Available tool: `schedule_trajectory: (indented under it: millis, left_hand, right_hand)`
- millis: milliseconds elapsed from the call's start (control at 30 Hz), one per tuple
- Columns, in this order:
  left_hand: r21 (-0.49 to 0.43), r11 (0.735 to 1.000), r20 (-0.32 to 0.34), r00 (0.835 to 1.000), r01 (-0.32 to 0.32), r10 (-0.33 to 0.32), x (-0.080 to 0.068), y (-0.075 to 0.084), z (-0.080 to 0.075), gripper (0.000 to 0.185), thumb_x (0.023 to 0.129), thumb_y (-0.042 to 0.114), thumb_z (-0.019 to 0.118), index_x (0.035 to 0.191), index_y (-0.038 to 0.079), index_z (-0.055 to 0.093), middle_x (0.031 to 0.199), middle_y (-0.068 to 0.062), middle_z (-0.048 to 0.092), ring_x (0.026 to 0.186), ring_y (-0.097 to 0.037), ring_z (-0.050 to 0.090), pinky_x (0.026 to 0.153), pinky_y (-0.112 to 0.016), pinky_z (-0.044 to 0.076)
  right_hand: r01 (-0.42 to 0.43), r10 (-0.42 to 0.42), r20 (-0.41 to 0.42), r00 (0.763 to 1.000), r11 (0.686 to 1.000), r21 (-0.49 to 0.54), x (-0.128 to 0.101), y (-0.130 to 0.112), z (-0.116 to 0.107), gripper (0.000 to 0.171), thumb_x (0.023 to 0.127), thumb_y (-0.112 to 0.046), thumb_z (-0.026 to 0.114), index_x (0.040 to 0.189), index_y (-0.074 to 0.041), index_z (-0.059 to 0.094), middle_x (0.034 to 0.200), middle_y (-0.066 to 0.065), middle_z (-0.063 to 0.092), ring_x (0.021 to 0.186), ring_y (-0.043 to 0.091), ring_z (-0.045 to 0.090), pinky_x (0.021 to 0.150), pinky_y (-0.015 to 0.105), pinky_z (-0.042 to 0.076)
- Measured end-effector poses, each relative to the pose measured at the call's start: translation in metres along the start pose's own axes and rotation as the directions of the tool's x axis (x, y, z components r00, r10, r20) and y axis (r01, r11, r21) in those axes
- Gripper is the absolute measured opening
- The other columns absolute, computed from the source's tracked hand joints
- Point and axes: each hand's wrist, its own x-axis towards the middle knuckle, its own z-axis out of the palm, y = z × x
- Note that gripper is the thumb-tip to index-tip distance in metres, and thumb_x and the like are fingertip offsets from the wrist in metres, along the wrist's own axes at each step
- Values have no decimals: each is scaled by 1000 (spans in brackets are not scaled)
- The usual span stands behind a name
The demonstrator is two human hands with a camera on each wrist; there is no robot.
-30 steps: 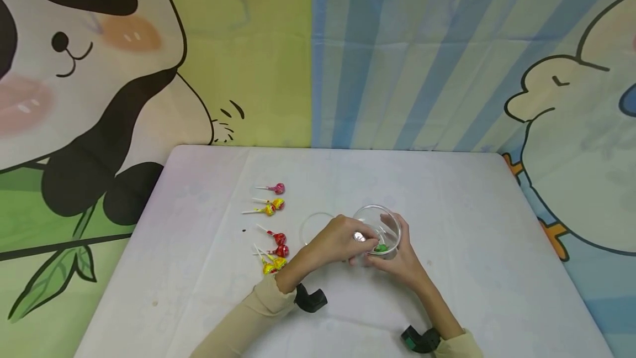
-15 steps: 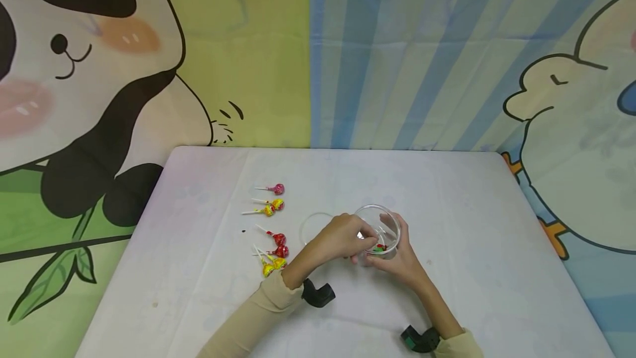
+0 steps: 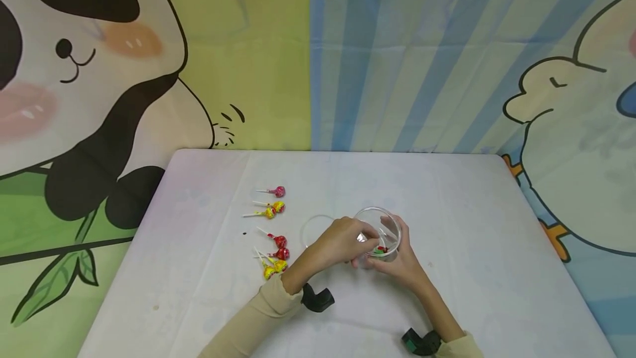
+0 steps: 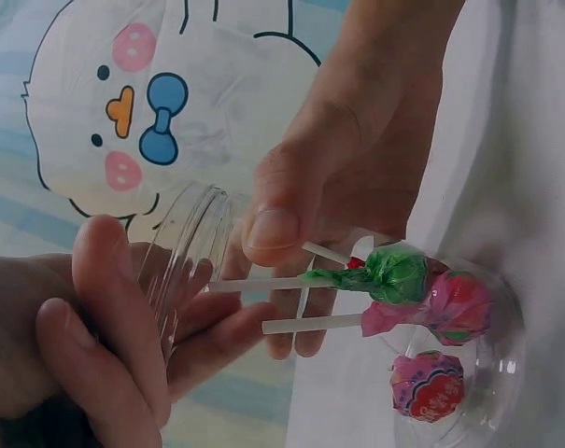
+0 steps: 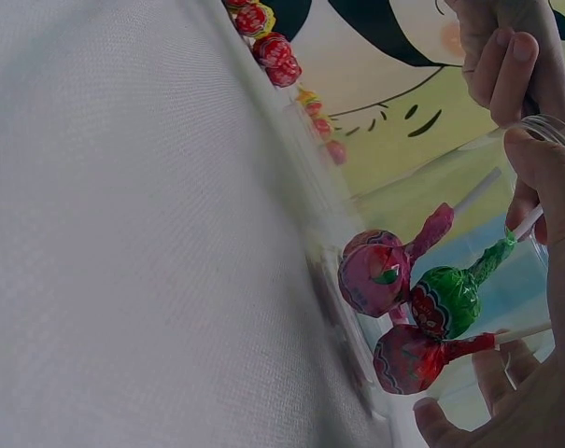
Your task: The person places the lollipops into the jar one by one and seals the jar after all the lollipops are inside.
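My right hand point(image 3: 404, 258) holds a clear jar point(image 3: 377, 208) from its right side, with the mouth tilted toward the left hand. My left hand point(image 3: 345, 241) has its fingers inside the mouth. In the left wrist view its fingertips pinch the white stick of a green-wrapped lollipop point(image 4: 399, 273). Beside that, inside the jar, lie a pink lollipop point(image 5: 375, 275) and a red lollipop point(image 5: 408, 359), seen in the right wrist view. The right thumb point(image 4: 275, 219) lies along the outside of the jar wall.
Left of the hands, on the white table point(image 3: 199, 291), lie a pink lollipop point(image 3: 278, 191), yellow lollipops point(image 3: 270, 211), red lollipops point(image 3: 281, 247) and more yellow lollipops point(image 3: 270, 272). A clear round lid point(image 3: 304, 231) lies partly behind the left forearm. A printed cloth point(image 3: 248, 70) hangs behind the table.
The left forearm has shifted slightly right, with its hand staying in the jar mouth. Red now shows beside the green lollipop in the jar. The right hand and jar have barely moved.
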Motion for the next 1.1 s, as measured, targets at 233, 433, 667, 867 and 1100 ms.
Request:
schedule_trajectory:
  millis: [233,433,667,867,1100]
  left_hand:
    - [-53,976,-275,943,-210,188,-22,-12,2,25,93,21,65,117,16,69,103,3,73,43,5,51,46,-12,41]
    - [17,932,-407,849,-363,338,-81,-31,8,27,91,20,68,118,17,67,100,8,70,48,14,44,45,-5,34]
    - [102,953,-311,901,-286,303,-158,-62,40,23,91,23,68,114,20,67,94,13,69,58,16,38,56,3,32]
    - [79,975,-385,895,-209,224,-185,-79,50,23,87,19,72,110,18,68,92,16,67,56,20,40,56,1,35]
    - [66,993,-431,894,-102,121,-192,-92,30,22,87,18,73,108,18,69,95,13,69,59,16,44,54,-2,37]
  right_hand:
    - [-12,12,-3,1000,1000,-6,1,0,2,106,70,-7,84,149,-16,13,153,16,30,139,40,32,106,63,31]
    - [-5,4,-28,1000,1000,-10,0,-1,4,108,67,-7,87,148,-16,17,151,15,35,139,38,34,108,62,26]
    - [-17,16,-22,1000,1000,-14,-3,2,5,107,67,-11,88,148,-19,17,151,12,35,140,36,32,109,63,22]
    - [-30,29,-27,999,999,-32,-4,2,3,109,67,-12,88,149,-21,15,152,10,34,140,36,31,109,65,21]
    - [-40,39,-43,998,999,-23,-2,-2,2,109,66,-11,88,148,-21,16,152,12,34,141,36,30,110,66,19]
